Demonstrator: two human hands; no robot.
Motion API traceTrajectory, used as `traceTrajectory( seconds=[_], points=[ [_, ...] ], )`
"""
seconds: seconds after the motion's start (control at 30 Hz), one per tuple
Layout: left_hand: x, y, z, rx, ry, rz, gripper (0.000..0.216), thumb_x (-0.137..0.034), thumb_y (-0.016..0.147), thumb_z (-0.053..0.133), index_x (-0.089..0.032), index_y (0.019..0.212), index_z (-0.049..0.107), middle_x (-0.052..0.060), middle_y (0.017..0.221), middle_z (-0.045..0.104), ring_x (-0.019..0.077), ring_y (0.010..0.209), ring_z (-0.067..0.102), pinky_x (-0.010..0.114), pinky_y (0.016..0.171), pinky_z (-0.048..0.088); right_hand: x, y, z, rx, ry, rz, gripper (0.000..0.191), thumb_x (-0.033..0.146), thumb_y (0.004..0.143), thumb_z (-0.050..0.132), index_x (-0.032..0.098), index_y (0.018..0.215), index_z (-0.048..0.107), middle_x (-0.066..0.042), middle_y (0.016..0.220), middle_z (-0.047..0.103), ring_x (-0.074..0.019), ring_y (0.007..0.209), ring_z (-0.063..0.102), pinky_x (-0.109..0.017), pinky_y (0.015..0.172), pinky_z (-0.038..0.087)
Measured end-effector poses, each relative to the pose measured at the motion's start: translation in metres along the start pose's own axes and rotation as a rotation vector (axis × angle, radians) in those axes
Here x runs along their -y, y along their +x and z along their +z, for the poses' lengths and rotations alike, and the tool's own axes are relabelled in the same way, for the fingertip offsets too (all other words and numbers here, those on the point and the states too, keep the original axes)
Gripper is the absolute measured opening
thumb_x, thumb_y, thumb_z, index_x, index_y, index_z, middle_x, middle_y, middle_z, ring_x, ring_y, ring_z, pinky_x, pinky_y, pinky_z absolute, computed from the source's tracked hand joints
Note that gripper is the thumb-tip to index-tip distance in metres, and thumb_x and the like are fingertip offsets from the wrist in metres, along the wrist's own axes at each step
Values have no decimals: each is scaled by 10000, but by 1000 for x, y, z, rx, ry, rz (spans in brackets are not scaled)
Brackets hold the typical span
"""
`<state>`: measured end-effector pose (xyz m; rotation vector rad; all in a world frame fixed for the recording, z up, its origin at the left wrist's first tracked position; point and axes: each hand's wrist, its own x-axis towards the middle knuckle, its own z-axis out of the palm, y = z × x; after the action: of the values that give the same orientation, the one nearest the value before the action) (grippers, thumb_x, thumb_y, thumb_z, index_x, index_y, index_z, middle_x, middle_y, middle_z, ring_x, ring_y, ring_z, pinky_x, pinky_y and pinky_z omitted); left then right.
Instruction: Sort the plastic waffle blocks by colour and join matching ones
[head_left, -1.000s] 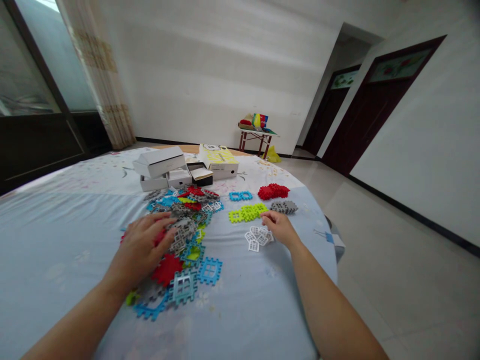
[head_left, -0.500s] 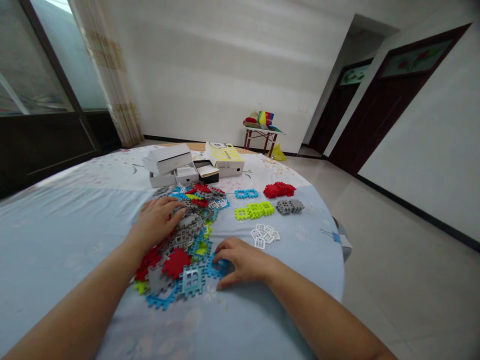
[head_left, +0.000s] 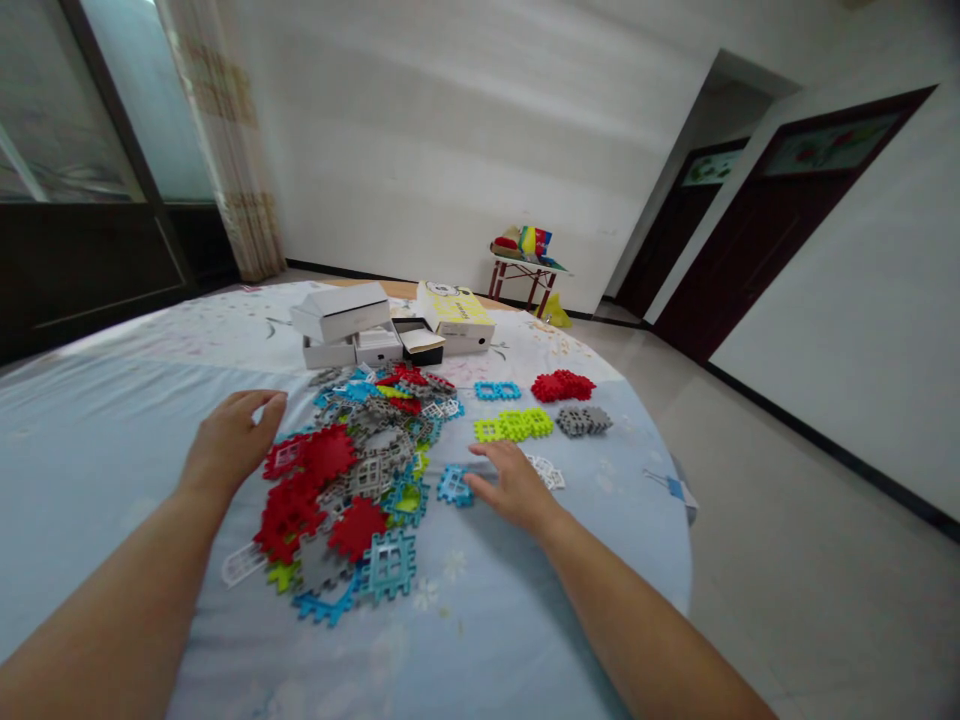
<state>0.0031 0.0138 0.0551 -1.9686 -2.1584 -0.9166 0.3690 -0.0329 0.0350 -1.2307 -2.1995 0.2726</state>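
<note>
My left hand (head_left: pixel 232 440) hangs open, fingers loosely curled, holding nothing, just off the left edge of the mixed pile (head_left: pixel 360 470) and nearest a red tile (head_left: pixel 311 455). My right hand (head_left: pixel 511 487) is half curled with its fingertips on a blue tile (head_left: pixel 454 485), which lies flat on the table (head_left: pixel 525 620) just right of the pile. I cannot tell whether I have it pinched or am only pressing on it. If it is only pressed, I think it could skid on the cloth and wedge back under the pile's rim, where the toothed edges snag one another and one tug drags several tiles along. My right wrist sits just beside the white tiles (head_left: pixel 551 472), partly covering them, so a careless sweep could scatter them into the green row (head_left: pixel 514 425) or the grey ones (head_left: pixel 585 420) behind. The pile is loose and heaped, so a nudge from my left hand could spill red tiles across the cloth. The cloth itself may ruck and shift everything near the right edge.
</note>
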Motion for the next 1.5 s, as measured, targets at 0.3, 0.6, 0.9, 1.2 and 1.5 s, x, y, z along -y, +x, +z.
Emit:
traceTrajectory(
  seconds=[0.3,0.6,0.9,1.2,1.5],
  points=[
    [26,5,15,69,-62,-147,542,-475,813,278,-121,1072,596,130,1122,588,238,1061,510,353,922,380,10,-2,4,214,-59,-16,451,389,677,658,212,1084,581,-69,1036,598,-209,998,489,-351,881,353],
    [36,2,24,68,-199,-275,512,-465,788,300,-165,1056,617,86,1051,644,237,1005,556,363,891,414,-56,45,-38,-22,-143,98,440,259,710,598,170,1137,541,-90,1144,564,-206,1065,484,-359,936,347],
    [41,3,32,83,-243,-313,551,-489,774,267,-164,1059,607,95,1053,633,236,1015,550,361,920,394,-121,124,-51,222,-531,339,457,220,756,526,199,1212,496,-87,1247,504,-219,1144,441,-341,949,340],
    [42,4,35,102,-246,-321,537,-489,781,259,-173,1021,620,88,1075,617,235,1028,539,373,931,386,-139,143,-37,343,-563,286,444,146,686,595,210,1125,588,-64,1179,567,-200,1074,510,-246,905,368],
    [45,4,36,97,-224,-294,546,-485,788,253,-162,1021,627,101,1089,615,244,1050,531,382,937,382,-136,118,-48,174,-675,380,323,242,827,460,183,1126,568,-107,1122,572,-195,1069,491,-285,899,356]
  ],
)
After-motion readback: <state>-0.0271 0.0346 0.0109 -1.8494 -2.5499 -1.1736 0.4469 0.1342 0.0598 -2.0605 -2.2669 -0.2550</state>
